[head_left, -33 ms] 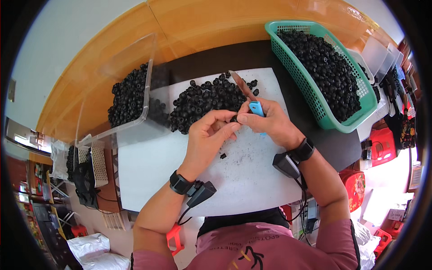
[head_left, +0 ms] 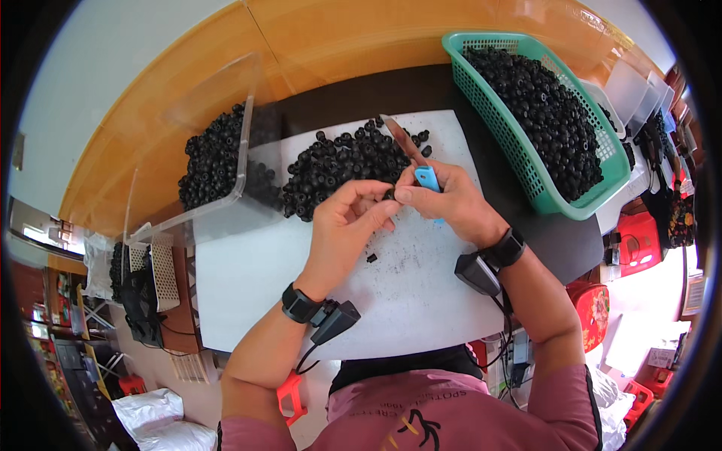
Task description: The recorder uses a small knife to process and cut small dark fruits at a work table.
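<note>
My left hand (head_left: 342, 222) pinches a small round black part (head_left: 389, 194) between thumb and fingertips, above the white board (head_left: 263, 293). Close against it, my right hand (head_left: 455, 203) is closed round a knife with a blue handle (head_left: 426, 178). The blade slants up and to the left, away from the fingers, over the edge of a heap of similar black parts (head_left: 338, 165). My right thumb tip meets the held part. A small black scrap (head_left: 371, 258) and fine dark crumbs lie on the board below my hands.
A clear plastic bin (head_left: 242, 169) with many black parts stands on the left. At the back right a green perforated basket (head_left: 526, 177) is heaped with more. Cables hang from black devices on both wrists. A red stool (head_left: 590, 316) stands at the right.
</note>
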`<act>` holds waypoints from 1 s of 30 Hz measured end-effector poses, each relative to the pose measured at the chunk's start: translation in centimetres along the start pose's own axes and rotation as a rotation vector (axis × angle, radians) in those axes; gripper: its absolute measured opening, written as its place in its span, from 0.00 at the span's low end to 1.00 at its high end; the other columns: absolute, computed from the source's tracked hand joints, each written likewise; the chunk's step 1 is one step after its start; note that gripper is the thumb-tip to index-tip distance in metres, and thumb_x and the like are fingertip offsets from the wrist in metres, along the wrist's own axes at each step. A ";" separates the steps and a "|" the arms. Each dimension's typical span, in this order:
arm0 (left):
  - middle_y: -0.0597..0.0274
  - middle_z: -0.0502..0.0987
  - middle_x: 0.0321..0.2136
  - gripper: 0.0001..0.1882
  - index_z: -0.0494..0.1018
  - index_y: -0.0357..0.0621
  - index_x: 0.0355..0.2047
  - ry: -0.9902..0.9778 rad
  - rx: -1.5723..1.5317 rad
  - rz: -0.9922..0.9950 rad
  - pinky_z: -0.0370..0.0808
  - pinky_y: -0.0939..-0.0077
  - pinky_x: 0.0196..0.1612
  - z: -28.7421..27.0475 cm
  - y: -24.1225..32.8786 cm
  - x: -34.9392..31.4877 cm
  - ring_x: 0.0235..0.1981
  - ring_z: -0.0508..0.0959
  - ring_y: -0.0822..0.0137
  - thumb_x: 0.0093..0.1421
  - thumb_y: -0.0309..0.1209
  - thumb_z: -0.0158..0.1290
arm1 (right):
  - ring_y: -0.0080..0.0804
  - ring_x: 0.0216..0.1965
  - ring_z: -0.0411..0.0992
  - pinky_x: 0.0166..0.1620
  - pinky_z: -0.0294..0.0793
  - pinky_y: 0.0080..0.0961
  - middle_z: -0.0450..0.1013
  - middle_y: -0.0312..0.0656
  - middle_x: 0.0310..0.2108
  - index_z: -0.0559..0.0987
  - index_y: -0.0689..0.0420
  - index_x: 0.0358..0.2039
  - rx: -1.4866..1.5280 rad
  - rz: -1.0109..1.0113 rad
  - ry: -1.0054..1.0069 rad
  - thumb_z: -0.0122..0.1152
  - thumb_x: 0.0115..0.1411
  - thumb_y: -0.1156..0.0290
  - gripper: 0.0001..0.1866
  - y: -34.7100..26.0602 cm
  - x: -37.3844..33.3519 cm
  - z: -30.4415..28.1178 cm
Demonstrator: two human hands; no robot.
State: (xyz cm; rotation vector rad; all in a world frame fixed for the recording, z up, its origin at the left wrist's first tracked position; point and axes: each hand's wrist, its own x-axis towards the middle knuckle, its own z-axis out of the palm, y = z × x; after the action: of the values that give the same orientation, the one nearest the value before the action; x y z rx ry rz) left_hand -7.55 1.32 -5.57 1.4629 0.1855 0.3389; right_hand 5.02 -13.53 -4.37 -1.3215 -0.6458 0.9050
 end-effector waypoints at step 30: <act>0.60 0.78 0.34 0.13 0.71 0.37 0.45 -0.075 -0.227 -0.035 0.72 0.79 0.36 -1.1 -0.1 0.4 0.30 0.76 0.72 0.61 0.29 0.55 | 0.37 0.24 0.70 0.27 0.67 0.29 0.72 0.45 0.24 0.78 0.61 0.34 -0.780 -0.481 -0.023 0.61 0.59 0.59 0.16 0.3 -0.1 -0.6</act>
State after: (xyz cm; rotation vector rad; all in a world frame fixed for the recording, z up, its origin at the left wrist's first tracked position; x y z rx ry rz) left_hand -7.49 2.52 -5.77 1.2440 0.1085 0.2666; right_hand 5.40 -13.90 -4.73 -1.7181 -1.3511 0.2619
